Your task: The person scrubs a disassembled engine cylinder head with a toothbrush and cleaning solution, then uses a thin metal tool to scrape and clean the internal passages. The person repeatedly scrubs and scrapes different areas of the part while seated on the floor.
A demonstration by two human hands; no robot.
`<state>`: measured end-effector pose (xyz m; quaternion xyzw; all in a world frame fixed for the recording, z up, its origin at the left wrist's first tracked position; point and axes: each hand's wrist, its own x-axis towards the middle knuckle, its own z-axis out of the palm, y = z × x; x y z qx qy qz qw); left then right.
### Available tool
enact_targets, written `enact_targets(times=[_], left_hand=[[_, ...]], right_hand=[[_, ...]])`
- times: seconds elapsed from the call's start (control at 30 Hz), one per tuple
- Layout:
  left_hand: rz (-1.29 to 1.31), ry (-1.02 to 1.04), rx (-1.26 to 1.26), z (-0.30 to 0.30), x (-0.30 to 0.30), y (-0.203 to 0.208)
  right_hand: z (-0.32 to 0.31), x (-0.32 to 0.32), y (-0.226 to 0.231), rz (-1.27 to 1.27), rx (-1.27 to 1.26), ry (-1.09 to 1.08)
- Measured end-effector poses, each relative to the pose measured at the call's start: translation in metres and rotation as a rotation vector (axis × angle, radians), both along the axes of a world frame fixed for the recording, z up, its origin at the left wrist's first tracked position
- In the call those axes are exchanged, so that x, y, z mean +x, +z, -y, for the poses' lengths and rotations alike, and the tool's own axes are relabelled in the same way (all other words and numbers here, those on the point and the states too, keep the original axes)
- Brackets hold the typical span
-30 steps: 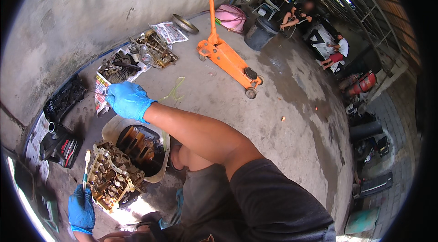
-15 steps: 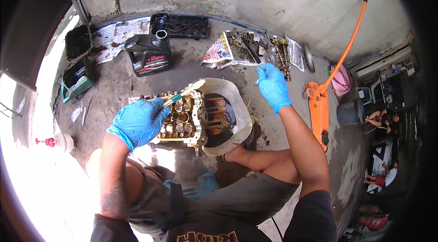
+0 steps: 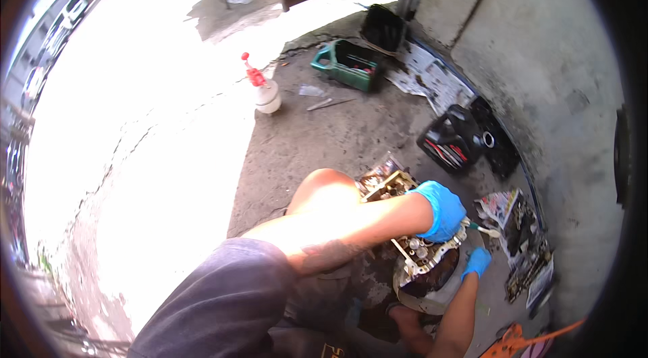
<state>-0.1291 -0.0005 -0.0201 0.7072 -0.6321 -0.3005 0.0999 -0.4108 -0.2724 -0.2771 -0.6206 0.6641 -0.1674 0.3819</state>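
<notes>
My left hand [image 3: 442, 213], in a blue glove, is closed round the green handle of a brush [image 3: 491, 231]. The brush's pale bristles point to the right. Beneath this hand lies a metal engine cylinder head [image 3: 420, 250] with round valve parts in its openings. One end of it rests over a pale plastic basin [image 3: 442, 307] with dark oily liquid inside. My right hand [image 3: 478, 262], also gloved in blue, is at the basin's right side with its fingers drawn together. What it holds, if anything, is too small to make out.
A black oil jug [image 3: 442, 149] and a black tray [image 3: 505, 152] stand by the wall [image 3: 533, 47]. Dirty metal parts [image 3: 528, 270] lie on newspaper at right. Beyond are a green cut-open container [image 3: 351, 66] and a white bottle [image 3: 268, 97]. An orange jack [image 3: 509, 343] is near right.
The view has swung left, toward the bright outdoor ground. My right hand has come down from its raised place to beside the basin. My left hand still grips the brush over the cylinder head.
</notes>
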Motion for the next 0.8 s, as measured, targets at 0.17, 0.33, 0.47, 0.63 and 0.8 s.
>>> enact_targets(times=[0.17,0.33,0.47,0.63,0.8], left_hand=[[0.062,-0.053,-0.029,-0.009,0.005,0.005],[0.045,-0.089,-0.013,-0.012,0.009,-0.009],[-0.022,-0.112,0.0,0.004,0.02,-0.037],[-0.084,-0.024,-0.096,0.024,0.03,-0.054],[-0.096,0.034,-0.115,0.01,0.037,-0.048]], right_hand=[[0.025,-0.018,-0.008,-0.469,-0.037,0.352],[-0.01,0.031,0.016,-0.51,-0.115,0.617],[-0.039,0.093,0.037,-0.521,-0.135,0.759],[-0.056,0.151,0.042,-0.553,-0.144,0.909],[-0.059,0.179,0.045,-0.592,-0.143,0.969]])
